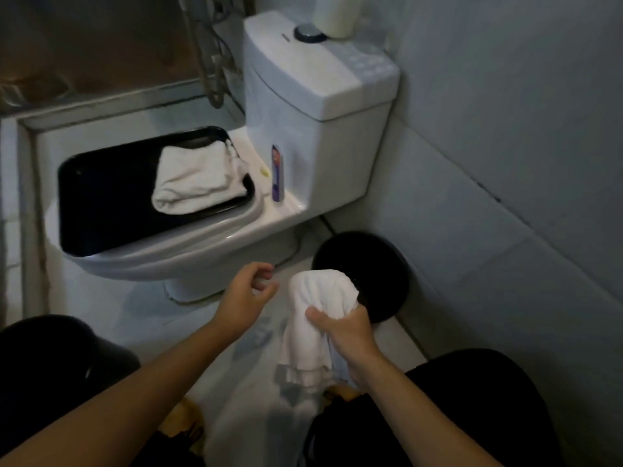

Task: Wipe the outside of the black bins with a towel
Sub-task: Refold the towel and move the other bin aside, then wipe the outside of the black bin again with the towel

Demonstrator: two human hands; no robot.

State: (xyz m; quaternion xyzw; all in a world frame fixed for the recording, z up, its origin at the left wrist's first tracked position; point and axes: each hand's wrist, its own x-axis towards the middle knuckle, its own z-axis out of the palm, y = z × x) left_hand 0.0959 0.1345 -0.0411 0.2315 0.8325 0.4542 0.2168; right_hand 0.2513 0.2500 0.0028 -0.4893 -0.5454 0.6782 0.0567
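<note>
Right of the white ceramic toilet (188, 244), the round black plastic bin (381, 264) stands on the floor. The right hand (347, 332) grips a bunched white towel (317, 311) against its near side; the left hand (246, 294) hovers released. Wiping seems barely begun.

Pale tiled floor (141, 318); white toilet (209, 244) and round black bin (381, 264) directly on it

Bin (387, 264) right of toilet (323, 106), seemingly.

Head camera looks steeply down (close) over the toilet (188, 244).
</note>
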